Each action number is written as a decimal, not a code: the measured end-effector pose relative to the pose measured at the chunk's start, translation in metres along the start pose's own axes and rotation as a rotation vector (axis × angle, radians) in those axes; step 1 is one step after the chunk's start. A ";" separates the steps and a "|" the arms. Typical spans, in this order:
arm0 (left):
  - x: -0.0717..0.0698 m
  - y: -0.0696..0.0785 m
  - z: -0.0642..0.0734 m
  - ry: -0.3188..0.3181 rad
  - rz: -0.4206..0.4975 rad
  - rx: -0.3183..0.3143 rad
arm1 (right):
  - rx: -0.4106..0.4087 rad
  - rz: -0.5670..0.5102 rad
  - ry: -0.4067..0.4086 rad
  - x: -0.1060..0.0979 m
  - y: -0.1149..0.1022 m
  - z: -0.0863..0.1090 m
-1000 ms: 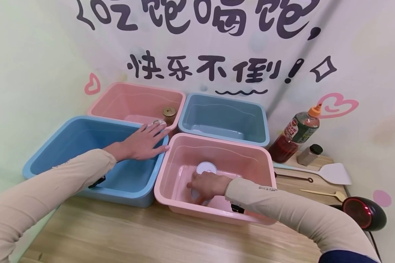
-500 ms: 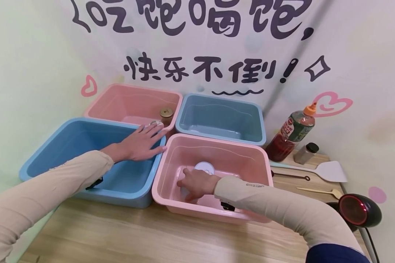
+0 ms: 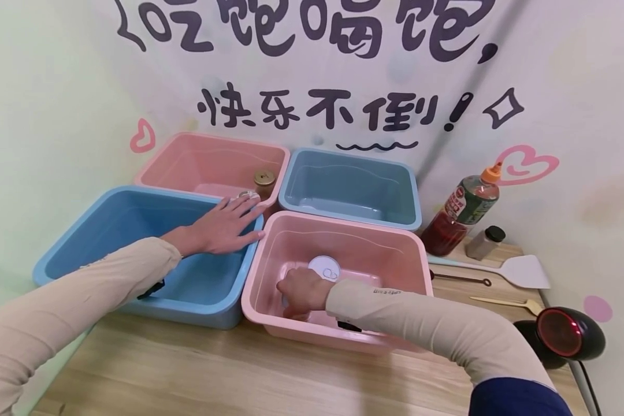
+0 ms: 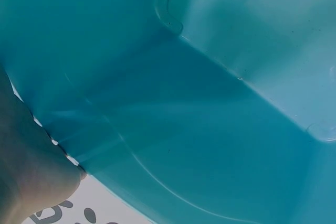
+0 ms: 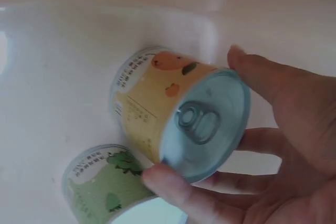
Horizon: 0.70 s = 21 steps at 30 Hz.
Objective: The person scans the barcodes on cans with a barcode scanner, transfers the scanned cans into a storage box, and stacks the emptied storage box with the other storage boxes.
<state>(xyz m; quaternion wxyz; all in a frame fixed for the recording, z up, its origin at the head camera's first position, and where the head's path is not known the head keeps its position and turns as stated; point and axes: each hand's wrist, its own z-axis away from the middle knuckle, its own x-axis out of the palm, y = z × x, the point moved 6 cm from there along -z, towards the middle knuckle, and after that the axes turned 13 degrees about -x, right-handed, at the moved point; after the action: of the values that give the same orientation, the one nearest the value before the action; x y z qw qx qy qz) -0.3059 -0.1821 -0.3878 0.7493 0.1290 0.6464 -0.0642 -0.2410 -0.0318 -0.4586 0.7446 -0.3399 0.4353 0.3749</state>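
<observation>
In the front pink bin (image 3: 338,222), my right hand (image 3: 305,289) reaches down. The right wrist view shows that hand (image 5: 294,124) gripping an orange-labelled can (image 5: 144,100) by its pull-tab end, thumb and fingers spread round the rim. Beside it stands a green-labelled can (image 5: 105,179), its lid partly cut off by the frame. The head view has a pale can lid (image 3: 325,267) just behind the right hand. My left hand (image 3: 221,226) lies with straight fingers over the corner of the dark blue bin (image 3: 135,193), fingertips by a can top (image 3: 247,195) in the rear pink bin.
The rear pink bin (image 3: 208,138) also holds a gold-topped can (image 3: 264,180). A lighter blue bin (image 3: 351,156) stands at its right. On the table's right are a sauce bottle (image 3: 460,211), a dark-capped jar (image 3: 486,242), a white spatula (image 3: 524,271) and a black-and-red device (image 3: 569,334).
My right hand has moved a little left inside the front pink bin, and more of the pale lid behind it shows. The left hand stays on the blue bin's corner.
</observation>
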 end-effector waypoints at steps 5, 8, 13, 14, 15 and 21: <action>0.001 -0.002 0.000 -0.004 0.000 0.002 | -0.006 0.021 0.022 -0.003 0.003 0.000; 0.001 -0.001 -0.001 -0.001 -0.002 0.006 | -0.010 0.019 0.035 -0.008 0.007 0.003; 0.001 0.001 -0.002 -0.001 0.003 0.014 | -0.039 -0.124 0.054 -0.019 0.017 0.014; 0.001 0.001 -0.002 -0.001 0.005 0.015 | -0.040 -0.167 0.055 -0.022 0.019 0.017; 0.001 0.001 -0.002 -0.002 0.006 0.016 | -0.045 -0.200 0.058 -0.026 0.021 0.021; 0.003 -0.001 -0.002 0.005 0.003 0.010 | -0.078 -0.298 0.128 -0.044 0.031 0.043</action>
<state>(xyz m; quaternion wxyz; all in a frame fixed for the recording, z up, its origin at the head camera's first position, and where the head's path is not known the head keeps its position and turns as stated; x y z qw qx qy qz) -0.3074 -0.1820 -0.3906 0.7470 0.1338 0.6479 -0.0657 -0.2653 0.0074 -0.4075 0.7489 -0.4525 0.4119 0.2545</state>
